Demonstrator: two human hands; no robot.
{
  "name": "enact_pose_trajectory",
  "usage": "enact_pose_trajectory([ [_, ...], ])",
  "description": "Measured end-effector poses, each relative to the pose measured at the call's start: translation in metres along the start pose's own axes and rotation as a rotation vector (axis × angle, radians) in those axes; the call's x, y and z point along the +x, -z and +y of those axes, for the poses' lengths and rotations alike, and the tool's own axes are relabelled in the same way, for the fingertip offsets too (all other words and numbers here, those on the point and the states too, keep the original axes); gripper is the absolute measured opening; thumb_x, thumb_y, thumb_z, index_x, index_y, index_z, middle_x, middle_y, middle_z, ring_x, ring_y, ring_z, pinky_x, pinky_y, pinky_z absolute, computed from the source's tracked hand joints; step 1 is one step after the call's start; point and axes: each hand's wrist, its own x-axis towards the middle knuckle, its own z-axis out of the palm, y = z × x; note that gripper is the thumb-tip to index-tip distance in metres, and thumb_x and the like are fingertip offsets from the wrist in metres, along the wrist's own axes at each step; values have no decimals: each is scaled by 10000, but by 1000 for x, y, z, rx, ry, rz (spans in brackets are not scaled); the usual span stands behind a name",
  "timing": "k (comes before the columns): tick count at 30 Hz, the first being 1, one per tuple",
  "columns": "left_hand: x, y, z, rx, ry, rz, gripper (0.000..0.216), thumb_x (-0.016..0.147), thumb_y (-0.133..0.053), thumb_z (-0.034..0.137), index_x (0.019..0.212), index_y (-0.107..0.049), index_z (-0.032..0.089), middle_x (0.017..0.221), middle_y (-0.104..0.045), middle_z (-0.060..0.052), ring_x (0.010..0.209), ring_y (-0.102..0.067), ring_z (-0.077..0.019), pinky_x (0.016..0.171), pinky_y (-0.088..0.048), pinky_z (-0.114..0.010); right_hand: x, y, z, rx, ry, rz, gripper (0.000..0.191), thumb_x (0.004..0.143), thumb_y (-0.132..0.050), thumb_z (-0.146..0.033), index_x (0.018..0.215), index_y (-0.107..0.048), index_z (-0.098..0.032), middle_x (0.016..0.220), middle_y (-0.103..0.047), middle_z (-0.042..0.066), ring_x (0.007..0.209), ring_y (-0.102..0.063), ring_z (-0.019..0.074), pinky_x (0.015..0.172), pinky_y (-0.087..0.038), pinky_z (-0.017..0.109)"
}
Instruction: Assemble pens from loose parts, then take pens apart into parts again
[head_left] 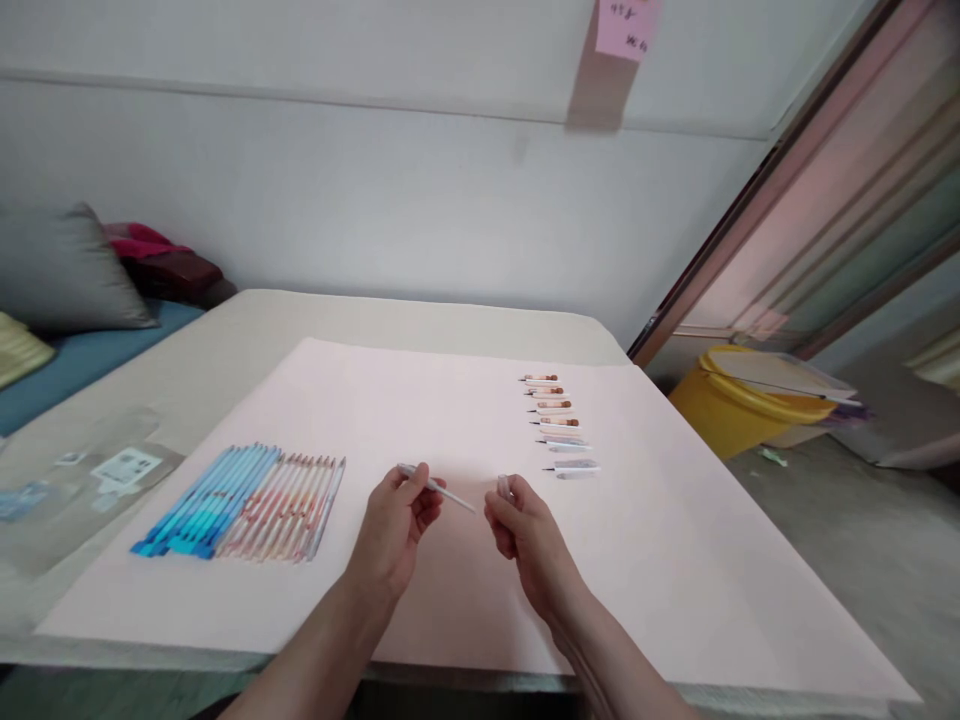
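My left hand pinches a thin white pen body that points right, above the pale pink sheet. Close to its tip, my right hand is closed on a small clear pen cap. A row of blue and pink pens lies side by side on the sheet to the left of my hands. Several small pen caps and tips lie in a column on the sheet beyond my right hand.
The sheet covers a beige table. Clear plastic packaging lies on the table's left edge. A yellow bucket stands on the floor at right. A grey cushion and red cloth sit at far left by the wall.
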Motion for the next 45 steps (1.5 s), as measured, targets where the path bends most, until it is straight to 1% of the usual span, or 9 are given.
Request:
enact_pose_trajectory([
  [2,-2,-1,-4,22,-12,-16,212,720,-675,316,783,-570,143,792,-649,-61,617,-559,-78,561,-461,-188,1,-2,2,-114,-9,6,198,782,-560,-281,672,-421,-193,557,-459,-59,449,-282,61,424,-193,212],
  [4,-4,-2,-6,37,-14,-17,231,707,-684,333,785,-570,148,797,-650,-60,635,-559,-82,575,-454,-193,1,-4,4,-182,0,-10,166,750,-571,-229,645,-450,-183,528,-459,-59,440,-270,56,424,-184,214],
  [8,-6,-3,-7,48,9,-24,245,691,-696,337,792,-576,149,827,-654,-70,674,-561,-89,594,-439,-200,-1,-5,8,-177,25,-7,105,692,-558,-145,617,-491,-172,489,-455,-61,431,-258,53,424,-167,215],
  [11,-9,-5,-5,39,19,-44,246,710,-674,350,823,-590,148,890,-658,-90,746,-583,-114,623,-445,-217,-1,-3,9,-152,18,-5,54,708,-544,-170,654,-535,-170,524,-522,-40,424,-260,53,420,-166,219],
  [16,-10,-7,-3,13,43,-67,210,728,-655,323,831,-584,153,905,-663,-111,822,-619,-175,690,-474,-283,1,-1,8,-184,28,5,70,713,-558,-206,661,-579,-165,557,-562,-21,422,-284,54,417,-176,223],
  [21,-8,-5,-3,-43,28,-78,161,743,-646,284,812,-568,161,862,-665,-88,800,-627,-160,722,-488,-286,3,1,2,-223,25,62,63,682,-574,-191,627,-581,-161,567,-574,-10,426,-308,58,416,-194,223],
  [32,0,0,-2,-151,5,-35,84,746,-634,188,764,-559,155,816,-660,-80,773,-631,-148,726,-509,-282,2,15,-10,-154,78,84,62,720,-578,-212,677,-584,-167,592,-573,-16,435,-265,56,415,-152,229],
  [40,1,1,0,-154,28,-22,69,743,-632,175,756,-570,148,825,-662,-88,789,-634,-155,718,-514,-273,3,25,-20,-135,132,139,56,726,-587,-208,695,-573,-164,612,-602,0,428,-273,57,418,-154,234],
  [45,-1,1,2,-166,31,-37,84,728,-644,195,733,-573,149,790,-661,-70,792,-630,-146,728,-505,-260,5,32,-22,-51,191,223,72,720,-607,-223,708,-569,-163,634,-606,5,412,-258,51,418,-143,240],
])
